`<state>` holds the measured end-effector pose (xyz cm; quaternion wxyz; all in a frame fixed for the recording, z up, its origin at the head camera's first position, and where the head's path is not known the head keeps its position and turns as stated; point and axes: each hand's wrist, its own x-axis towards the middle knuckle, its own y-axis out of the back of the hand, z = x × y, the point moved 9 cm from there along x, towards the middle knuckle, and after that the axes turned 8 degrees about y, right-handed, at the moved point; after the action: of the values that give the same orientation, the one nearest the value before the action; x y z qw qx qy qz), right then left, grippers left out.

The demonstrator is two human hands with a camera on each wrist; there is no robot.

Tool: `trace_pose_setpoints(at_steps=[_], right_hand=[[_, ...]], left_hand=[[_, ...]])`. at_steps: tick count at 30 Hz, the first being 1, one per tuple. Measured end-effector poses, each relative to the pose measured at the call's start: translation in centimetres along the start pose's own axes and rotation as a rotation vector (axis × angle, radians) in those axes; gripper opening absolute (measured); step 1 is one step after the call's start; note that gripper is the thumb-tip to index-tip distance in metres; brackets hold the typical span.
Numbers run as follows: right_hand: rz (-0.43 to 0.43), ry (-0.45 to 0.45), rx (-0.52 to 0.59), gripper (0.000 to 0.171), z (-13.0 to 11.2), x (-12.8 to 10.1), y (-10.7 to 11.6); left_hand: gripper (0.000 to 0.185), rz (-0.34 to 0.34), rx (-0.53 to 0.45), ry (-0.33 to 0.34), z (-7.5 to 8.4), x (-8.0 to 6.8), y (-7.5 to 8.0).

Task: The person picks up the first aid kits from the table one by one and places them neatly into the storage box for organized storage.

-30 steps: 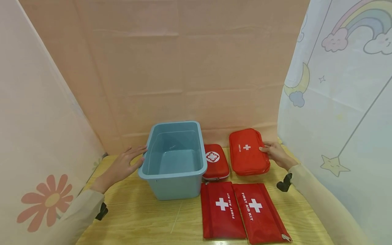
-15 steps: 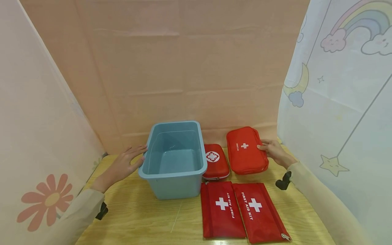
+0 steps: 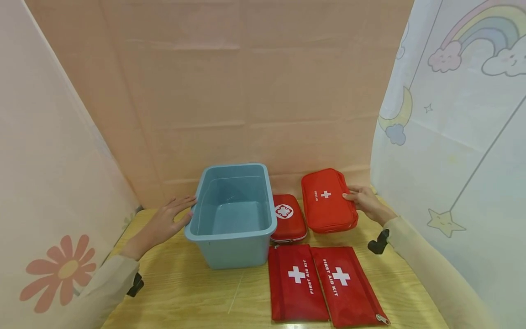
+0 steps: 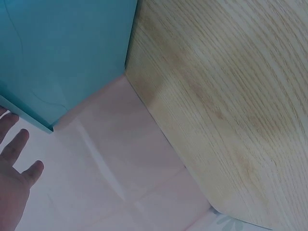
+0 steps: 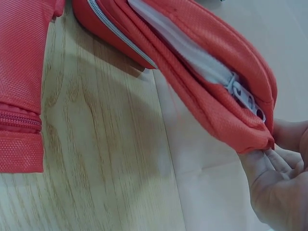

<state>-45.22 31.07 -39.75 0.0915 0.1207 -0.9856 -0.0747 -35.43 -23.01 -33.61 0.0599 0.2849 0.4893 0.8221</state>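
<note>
In the head view my right hand [image 3: 367, 202] grips the right edge of a red first aid bag [image 3: 328, 201] with a white cross. Its thumb lies on the front face and the fingers go behind. The right wrist view shows that bag [image 5: 216, 82] side-on, with its white zipper and metal pull, held at one end above the wooden table. My left hand [image 3: 163, 223] rests with extended fingers against the left rim of a blue plastic tub [image 3: 232, 251]. Spread fingers [image 4: 17, 144] show beside the tub's rim in the left wrist view. The tub has nothing in it.
A red hard-shell first aid case [image 3: 289, 224] lies right against the tub. Two flat red first aid pouches, a left one [image 3: 293, 297] and a right one [image 3: 349, 297], lie nearer on the wooden table [image 3: 185, 292]. Curtains enclose the back and sides.
My right hand has shifted slightly left and up with the red first aid bag. The left hand stays at the tub's rim.
</note>
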Motion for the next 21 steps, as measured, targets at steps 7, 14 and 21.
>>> trace_pose_setpoints(at_steps=[7,14,21], right_hand=[[-0.006,0.028,0.009,0.066,-0.5,0.1,0.2],[0.024,0.004,-0.021,0.063,-0.6,0.2,0.5],[0.041,0.002,-0.021,0.063,-1.3,0.4,0.6]], left_hand=[[0.045,-0.010,0.001,0.003,0.2,0.1,0.0],[0.045,-0.023,0.000,0.014,0.1,0.0,-0.1],[0.046,-0.028,-0.002,0.030,-0.2,-0.1,-0.1]])
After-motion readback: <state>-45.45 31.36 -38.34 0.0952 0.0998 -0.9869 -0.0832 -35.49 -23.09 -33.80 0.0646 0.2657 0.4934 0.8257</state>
